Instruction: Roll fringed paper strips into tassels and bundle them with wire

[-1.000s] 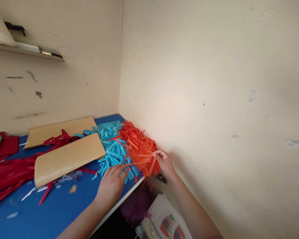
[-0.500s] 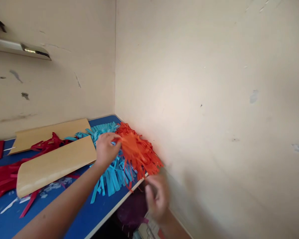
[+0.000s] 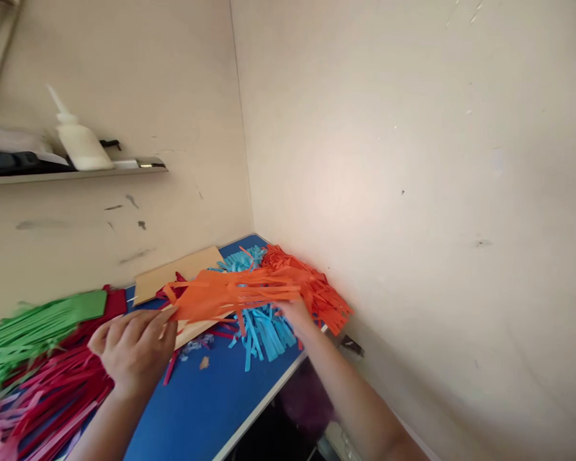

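My left hand (image 3: 134, 346) pinches the left end of an orange fringed sheet of tissue paper (image 3: 204, 296), held above the table. Its cut strips stretch to the right toward my right hand (image 3: 295, 314), which is closed at their far ends; its fingers are partly hidden by the strips. Behind and right of that hand lies a pile of darker orange fringed paper (image 3: 333, 304) by the wall. Blue fringed paper (image 3: 266, 333) spreads underneath on the tabletop. Tan card pieces (image 3: 173, 272) lie behind and below the orange sheet.
Green fringed paper (image 3: 72, 310) and dark red strips (image 3: 72, 371) cover the left of the blue table (image 3: 192, 397). A white squeeze bottle (image 3: 82, 146) stands on a wall shelf (image 3: 139, 170). Two walls meet at the table's far corner.
An orange fringed sheet has been lifted off the pile and drawn leftward by my left hand. My right hand has risen to its strips. The view has swung left.
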Demonstrator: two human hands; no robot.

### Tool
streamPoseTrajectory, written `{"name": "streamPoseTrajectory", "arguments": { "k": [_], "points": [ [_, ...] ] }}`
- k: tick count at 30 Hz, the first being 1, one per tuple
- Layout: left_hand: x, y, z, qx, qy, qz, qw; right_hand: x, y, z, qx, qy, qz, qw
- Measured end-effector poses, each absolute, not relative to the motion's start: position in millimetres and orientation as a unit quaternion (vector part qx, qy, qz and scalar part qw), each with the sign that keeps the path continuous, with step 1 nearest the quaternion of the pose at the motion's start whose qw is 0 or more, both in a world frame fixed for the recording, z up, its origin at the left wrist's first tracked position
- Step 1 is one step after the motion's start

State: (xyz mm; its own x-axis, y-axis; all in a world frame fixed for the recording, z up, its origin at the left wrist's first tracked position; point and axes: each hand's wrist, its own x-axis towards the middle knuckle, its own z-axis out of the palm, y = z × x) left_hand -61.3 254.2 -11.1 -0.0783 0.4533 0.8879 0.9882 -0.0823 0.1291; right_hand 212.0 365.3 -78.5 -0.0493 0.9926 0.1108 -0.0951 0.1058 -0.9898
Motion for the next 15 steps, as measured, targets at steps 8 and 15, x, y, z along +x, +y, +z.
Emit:
{"name": "streamPoseTrajectory", "arguments": {
  "k": [8,15],
  "points": [
    [-82.0,195.2,-41.8,-0.525,-0.695,-0.429,0.24,220.6,262.7,-70.0,-0.428,-0.462,0.356,0.69],
    [-70.4,133.6,-66.1,-0.509,-0.718,-0.382,0.283,69.5,132.4,-103.4,-0.234,-0.679,0.622,0.312]
  ]
}}
